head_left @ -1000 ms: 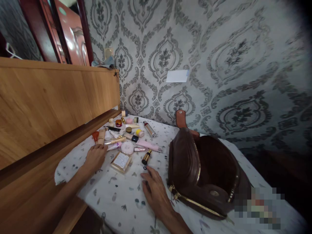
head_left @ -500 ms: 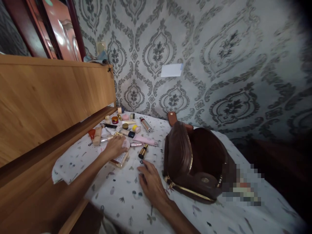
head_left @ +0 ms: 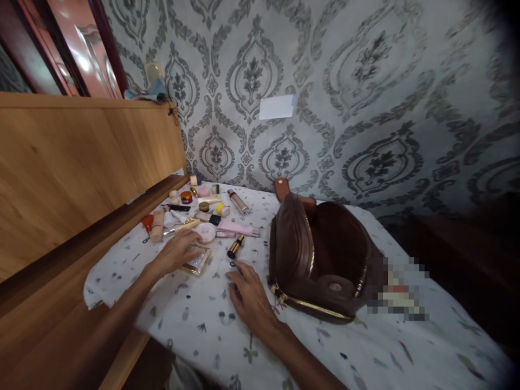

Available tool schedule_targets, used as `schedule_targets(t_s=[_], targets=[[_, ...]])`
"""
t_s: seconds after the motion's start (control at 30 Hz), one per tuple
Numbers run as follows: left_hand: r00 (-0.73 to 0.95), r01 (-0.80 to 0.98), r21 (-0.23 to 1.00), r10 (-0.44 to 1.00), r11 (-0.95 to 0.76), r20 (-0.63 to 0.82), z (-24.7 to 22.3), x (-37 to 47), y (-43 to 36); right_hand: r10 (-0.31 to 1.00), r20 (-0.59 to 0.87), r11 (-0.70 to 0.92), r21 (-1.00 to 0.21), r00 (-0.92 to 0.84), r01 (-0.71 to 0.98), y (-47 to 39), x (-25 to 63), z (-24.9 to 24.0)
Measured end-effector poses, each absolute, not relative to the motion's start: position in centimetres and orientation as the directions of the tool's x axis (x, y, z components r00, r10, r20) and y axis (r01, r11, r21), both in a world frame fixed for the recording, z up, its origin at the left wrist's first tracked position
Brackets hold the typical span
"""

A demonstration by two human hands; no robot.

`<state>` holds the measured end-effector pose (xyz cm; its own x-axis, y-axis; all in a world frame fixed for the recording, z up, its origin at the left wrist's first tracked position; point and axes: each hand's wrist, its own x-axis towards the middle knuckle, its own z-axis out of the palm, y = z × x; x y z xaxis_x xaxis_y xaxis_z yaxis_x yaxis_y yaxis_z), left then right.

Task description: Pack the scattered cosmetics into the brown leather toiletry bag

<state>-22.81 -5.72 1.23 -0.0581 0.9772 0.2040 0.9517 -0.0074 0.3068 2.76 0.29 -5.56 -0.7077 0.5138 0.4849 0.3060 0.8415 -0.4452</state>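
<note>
the left hand (head_left: 176,252) is positioned over the square glitter compact (head_left: 200,263), which lies at its four o'clock; whether it grips the compact cannot be determined. the right hand (head_left: 251,298) is palm down, digits slightly apart. a black-and-gold tube (head_left: 235,247) lies at its eleven o'clock, close by. the round pink compact (head_left: 206,233) lies at the left hand's two o'clock. the unzipped brown bag (head_left: 290,249) occupies the right hand's two o'clock, on patterned cloth (head_left: 190,314).
</note>
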Motion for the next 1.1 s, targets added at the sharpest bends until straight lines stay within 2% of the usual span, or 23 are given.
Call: schedule_targets(t_s=[0.1, 0.3, 0.5, 0.8, 1.0, 1.1], targets=[[0.039, 0.936, 0.345, 0.995, -0.068, 0.091, 0.8, -23.6, -7.5, 0.514, 0.475, 0.839, -0.452, -0.714, 0.303, 0.3, 2.7, -5.6], [0.015, 0.951, 0.308, 1.000, -0.009, -0.016, 0.1, -23.8, -8.1, 0.513, 0.470, 0.838, -0.456, -0.718, 0.300, 0.4, 2.8, -5.7], [-0.054, 0.955, 0.293, 0.998, 0.050, 0.008, 0.2, -23.1, -7.6, 0.518, 0.462, 0.835, -0.455, -0.720, 0.309, 0.4, 2.6, -5.8], [-0.061, 0.813, 0.580, 0.983, -0.052, 0.174, 0.1, -22.7, -6.4, 0.529, 0.439, 0.827, -0.459, -0.726, 0.325, 0.3, 2.6, -5.7], [-0.074, 0.809, 0.586, 0.978, -0.055, 0.194, 0.5, -22.5, -6.4, 0.523, 0.443, 0.831, -0.456, -0.728, 0.320, 0.3, 2.6, -5.7], [-0.068, 0.689, 0.722, 0.987, -0.060, 0.148, 0.6, -22.2, -6.5, 0.517, 0.456, 0.836, -0.452, -0.724, 0.312, 0.3, 2.7, -5.8]])
